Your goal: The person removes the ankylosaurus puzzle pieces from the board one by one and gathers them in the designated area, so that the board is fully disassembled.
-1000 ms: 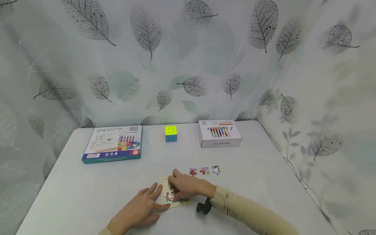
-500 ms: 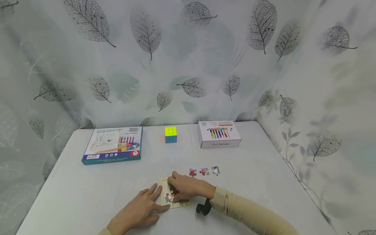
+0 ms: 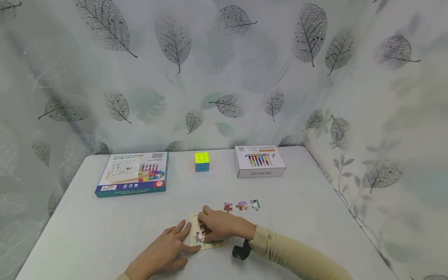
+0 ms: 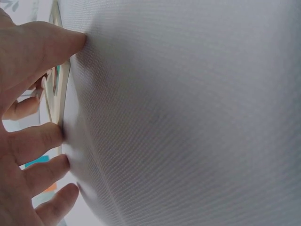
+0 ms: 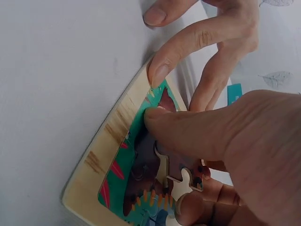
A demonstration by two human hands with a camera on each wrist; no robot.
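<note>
A small wooden jigsaw puzzle with a pale frame lies on the table, a brown figure on green showing inside it. My left hand lies spread at its left side, thumb and index fingertips touching the frame. In the left wrist view the left fingers are stretched out. My right hand bends over the puzzle and covers much of it. Its thumb and a curled finger lie on either side of a brown puzzle piece, pinching it within the frame. Bare wood shows in gaps beside it.
Loose puzzle pieces lie beyond the right hand. Farther back are a bead-toy box, a yellow and blue puzzle cube and a white box. A black device is at the right wrist. A leaf-print curtain surrounds the table.
The head view has shifted slightly. Both hands stay at the puzzle in nearly the same pose, and the loose pieces have not moved on the table.
</note>
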